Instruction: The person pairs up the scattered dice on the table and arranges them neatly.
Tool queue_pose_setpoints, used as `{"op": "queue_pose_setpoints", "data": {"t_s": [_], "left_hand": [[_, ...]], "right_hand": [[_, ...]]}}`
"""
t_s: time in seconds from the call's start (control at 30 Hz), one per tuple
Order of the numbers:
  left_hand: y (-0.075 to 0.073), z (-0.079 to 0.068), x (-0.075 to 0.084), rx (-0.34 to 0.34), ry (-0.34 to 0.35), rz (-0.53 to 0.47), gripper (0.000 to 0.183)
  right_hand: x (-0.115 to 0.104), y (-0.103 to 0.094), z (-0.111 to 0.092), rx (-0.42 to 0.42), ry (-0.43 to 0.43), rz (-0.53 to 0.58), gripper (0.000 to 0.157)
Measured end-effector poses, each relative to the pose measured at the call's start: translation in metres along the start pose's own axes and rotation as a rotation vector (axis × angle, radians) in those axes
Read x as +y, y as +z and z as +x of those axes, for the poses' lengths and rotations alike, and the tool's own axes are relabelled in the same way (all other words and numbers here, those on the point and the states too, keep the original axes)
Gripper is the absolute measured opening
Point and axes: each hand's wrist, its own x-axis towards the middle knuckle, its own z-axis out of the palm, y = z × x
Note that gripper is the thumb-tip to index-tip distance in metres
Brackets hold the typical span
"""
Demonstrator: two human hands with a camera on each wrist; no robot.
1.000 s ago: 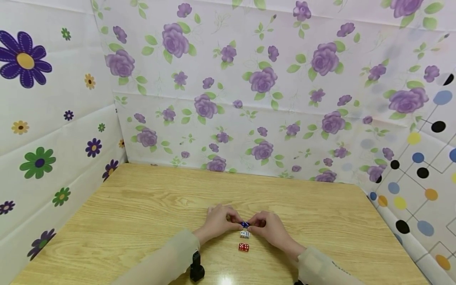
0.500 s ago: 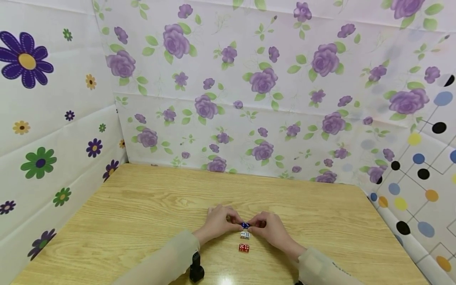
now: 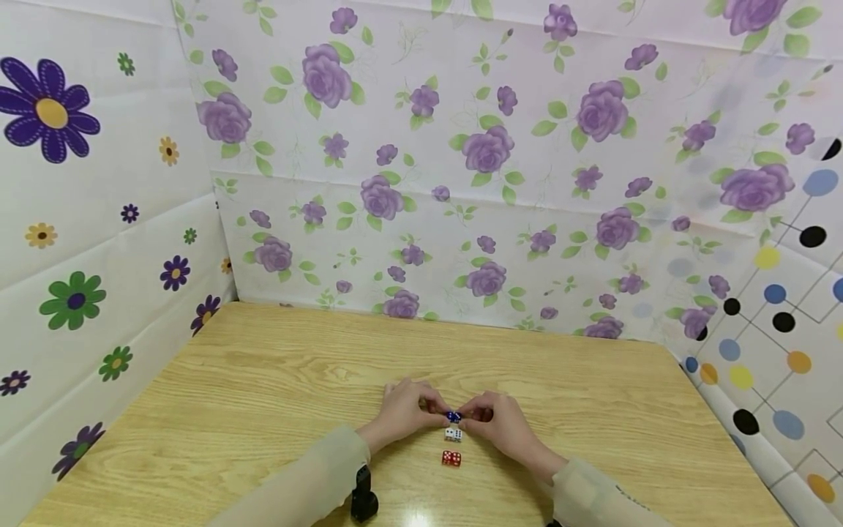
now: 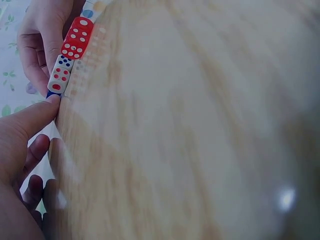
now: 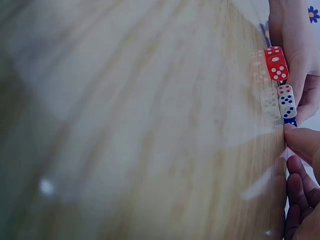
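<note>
Two blue dice [image 3: 454, 416] sit side by side on the table, between my two hands. From the left, my left hand [image 3: 403, 410] pinches the pair's left side with thumb and index finger. My right hand [image 3: 506, 428] does likewise on the right side. Just nearer to me lies a pair of white dice [image 3: 453, 435], and nearer still a pair of red dice [image 3: 451, 458]; the pairs form a column. In the left wrist view the white dice [image 4: 59, 77] and thumb mostly hide the blue die [image 4: 51, 93]. A sliver of blue die [image 5: 290, 121] shows in the right wrist view.
The glossy wooden table [image 3: 296, 359] is bounded by a flowered cloth [image 3: 428, 241] behind, a daisy-print cloth [image 3: 132, 293] at left and a dotted cloth [image 3: 777, 380] at right. A black device [image 3: 363, 498] is beside my left wrist.
</note>
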Motion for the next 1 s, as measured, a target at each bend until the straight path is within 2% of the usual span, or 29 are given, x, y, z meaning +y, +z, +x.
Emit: {"op": "queue_pose_setpoints", "data": {"t_s": [1.0], "left_hand": [[0.0006, 0.0003, 0.0002, -0.001, -0.001, 0.003, 0.008]], "right_hand": [[0.0004, -0.0001, -0.0011, 0.004, -0.006, -0.004, 0.012]]}}
